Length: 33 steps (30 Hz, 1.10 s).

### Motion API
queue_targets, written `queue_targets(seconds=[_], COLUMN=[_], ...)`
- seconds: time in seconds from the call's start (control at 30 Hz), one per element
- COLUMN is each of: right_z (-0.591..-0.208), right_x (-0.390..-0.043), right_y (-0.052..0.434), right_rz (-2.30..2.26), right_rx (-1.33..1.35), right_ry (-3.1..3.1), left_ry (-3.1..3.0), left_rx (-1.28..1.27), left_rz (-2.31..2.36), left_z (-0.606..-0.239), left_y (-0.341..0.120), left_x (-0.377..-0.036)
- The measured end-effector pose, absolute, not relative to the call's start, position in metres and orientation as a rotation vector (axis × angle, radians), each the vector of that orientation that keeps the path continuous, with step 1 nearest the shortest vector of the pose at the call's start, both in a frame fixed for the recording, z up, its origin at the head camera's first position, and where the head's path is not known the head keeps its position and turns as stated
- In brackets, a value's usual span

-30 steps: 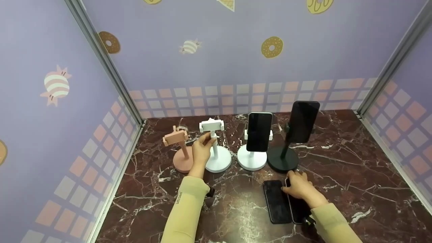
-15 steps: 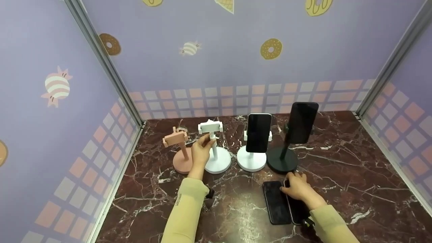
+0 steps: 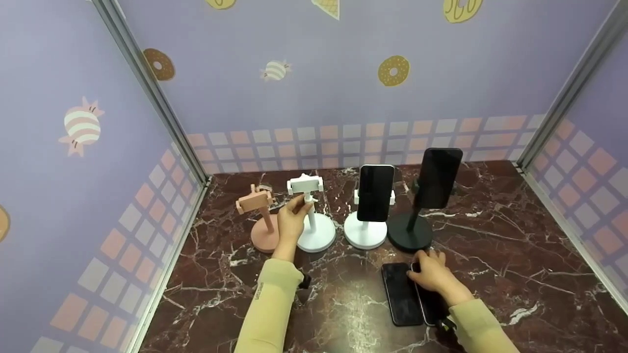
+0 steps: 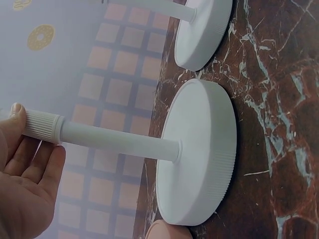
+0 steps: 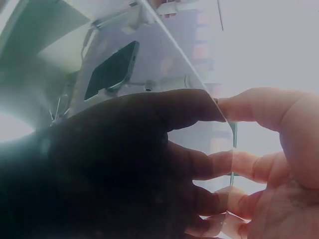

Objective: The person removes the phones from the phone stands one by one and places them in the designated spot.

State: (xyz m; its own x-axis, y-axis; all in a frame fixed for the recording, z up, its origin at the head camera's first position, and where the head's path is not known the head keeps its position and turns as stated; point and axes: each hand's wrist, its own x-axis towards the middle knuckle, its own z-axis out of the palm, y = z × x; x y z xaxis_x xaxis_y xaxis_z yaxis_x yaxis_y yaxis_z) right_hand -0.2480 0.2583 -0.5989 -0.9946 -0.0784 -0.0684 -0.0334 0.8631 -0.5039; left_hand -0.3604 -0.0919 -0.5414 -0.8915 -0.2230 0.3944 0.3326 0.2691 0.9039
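No clear shift this past second, work seemingly paused: left hand, fingers pinching left white stand; right hand, fingers gripping right near phone on the table.

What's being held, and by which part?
The left hand pinches the left white stand by its ribbed collar. The right hand touches the right lying phone at its far end; grip unclear.
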Motion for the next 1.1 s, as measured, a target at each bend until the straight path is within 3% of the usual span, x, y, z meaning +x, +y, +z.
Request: queue_targets(seconds=[1.1], right_z=[-0.6009], right_x=[-0.2473], right_y=[0.2551], right_rz=[-0.798], right_rx=[-0.090], right_ry=[2.975], left_ry=[-2.099], left_rx=[-0.122], left_rz=[-1.650], left_z=[-0.5424], left_y=[-0.0925], left_x=[-0.3596])
